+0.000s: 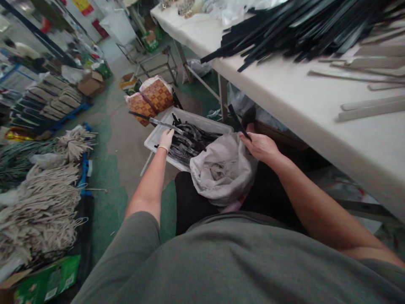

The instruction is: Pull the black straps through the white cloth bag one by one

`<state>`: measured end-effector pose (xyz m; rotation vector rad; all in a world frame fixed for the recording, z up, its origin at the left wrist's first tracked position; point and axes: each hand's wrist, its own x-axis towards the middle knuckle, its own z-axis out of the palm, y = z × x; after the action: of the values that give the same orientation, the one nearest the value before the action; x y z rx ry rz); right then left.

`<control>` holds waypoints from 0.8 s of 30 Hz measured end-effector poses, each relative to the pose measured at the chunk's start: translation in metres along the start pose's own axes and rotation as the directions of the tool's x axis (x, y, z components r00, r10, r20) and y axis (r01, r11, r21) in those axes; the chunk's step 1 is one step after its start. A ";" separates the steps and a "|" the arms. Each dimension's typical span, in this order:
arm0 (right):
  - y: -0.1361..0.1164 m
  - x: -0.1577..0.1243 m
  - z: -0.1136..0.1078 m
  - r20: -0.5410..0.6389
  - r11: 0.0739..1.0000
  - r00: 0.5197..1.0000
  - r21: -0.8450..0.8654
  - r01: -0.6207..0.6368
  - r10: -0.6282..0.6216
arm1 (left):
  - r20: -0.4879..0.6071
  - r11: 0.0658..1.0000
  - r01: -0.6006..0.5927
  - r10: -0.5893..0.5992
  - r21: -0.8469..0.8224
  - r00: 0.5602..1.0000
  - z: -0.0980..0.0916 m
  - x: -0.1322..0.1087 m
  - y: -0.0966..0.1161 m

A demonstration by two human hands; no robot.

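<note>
Left hand (166, 140), in a pale glove: fingers closed on a long strip (158, 123), black at its outer end and lighter, translucent-looking along the middle. Strip crosses right at the fingertips; outer end sticks out past the crate edge, up-left of the hand, over the floor. Inner end runs on over the crate; exact finish lost among the other pieces.

Right hand (261, 147), bare: thumb and forefinger pinch the lower end of a short black strip (238, 119). Free end points up and away from the fingers, toward the table leg. Fingertips sit right at the rim of the white sack (205, 182); can't tell if they touch it.

Sack is open between the thighs, thin pale scraps (218, 171) inside. Just beyond it, under the left hand, the pale crate (151, 142) holds a loose heap of black strips (186, 147), some with a greyish sheen.

White surface (272, 90) is off to the right, carrying a big pile of dark strips (300, 31) plus flat beige ones (373, 107). Well apart from both hands.
</note>
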<state>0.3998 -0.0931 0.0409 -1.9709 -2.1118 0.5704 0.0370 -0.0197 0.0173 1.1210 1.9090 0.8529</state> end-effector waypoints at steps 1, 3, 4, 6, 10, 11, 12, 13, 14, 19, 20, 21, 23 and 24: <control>0.009 -0.008 0.003 0.002 1.000 1.000 -0.021 -0.016 0.016 | 0.075 0.999 0.002 -0.006 0.052 0.997 0.015 -0.008 -0.012; 0.029 -0.029 0.010 -0.004 0.998 0.998 -0.035 -0.057 0.057 | 0.246 0.993 0.047 -0.071 0.104 0.967 0.049 -0.031 -0.037; 0.040 -0.040 0.014 -0.015 0.996 0.997 -0.035 -0.081 0.081 | 0.331 0.989 0.051 -0.096 0.141 0.939 0.067 -0.044 -0.049; 0.058 -0.062 0.022 -0.038 0.994 0.993 -0.022 -0.110 0.109 | 0.462 0.978 0.028 -0.123 0.207 0.878 0.102 -0.071 -0.070; 0.077 -0.085 0.032 -0.064 0.993 0.991 0.016 -0.119 0.120 | 0.532 0.963 -0.064 -0.089 0.262 0.842 0.163 -0.108 -0.089; 0.079 -0.085 0.034 -0.069 0.991 0.989 0.026 -0.129 0.131 | 0.529 0.960 -0.083 -0.074 0.268 0.845 0.177 -0.112 -0.090; 0.081 -0.084 0.035 -0.072 0.989 0.987 0.038 -0.140 0.143 | 0.518 0.955 -0.105 -0.056 0.277 0.854 0.189 -0.115 -0.091; 0.082 -0.082 0.035 -0.073 0.987 0.986 0.050 -0.150 0.153 | 0.504 0.947 -0.117 -0.053 0.301 0.862 0.200 -0.116 -0.091; 0.083 -0.079 0.036 -0.072 0.986 0.985 0.065 -0.153 0.158 | 0.491 0.935 -0.127 -0.056 0.331 0.869 0.210 -0.116 -0.091; 0.087 -0.072 0.036 -0.057 0.983 0.987 0.116 -0.140 0.148 | 0.438 0.897 -0.149 -0.054 0.416 0.897 0.214 -0.115 -0.085; 0.087 -0.073 0.036 -0.055 0.982 0.988 0.128 -0.139 0.147 | 0.428 0.890 -0.151 -0.055 0.431 0.902 0.204 -0.116 -0.082; 0.086 -0.073 0.035 -0.054 0.980 0.987 0.140 -0.140 0.148 | 0.417 0.882 -0.151 -0.056 0.446 0.907 0.192 -0.118 -0.080; 0.084 -0.073 0.033 -0.049 0.978 0.986 0.150 -0.148 0.156 | 0.393 0.867 -0.150 -0.056 0.475 0.918 0.160 -0.122 -0.076; 0.083 -0.073 0.032 -0.045 0.977 0.986 0.146 -0.153 0.162 | 0.379 0.859 -0.151 -0.054 0.489 0.924 0.143 -0.125 -0.075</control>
<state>0.4694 -0.1669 -0.0128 -2.0596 -1.8384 0.6650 0.1703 -0.1379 -0.0819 1.5268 1.8146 0.1098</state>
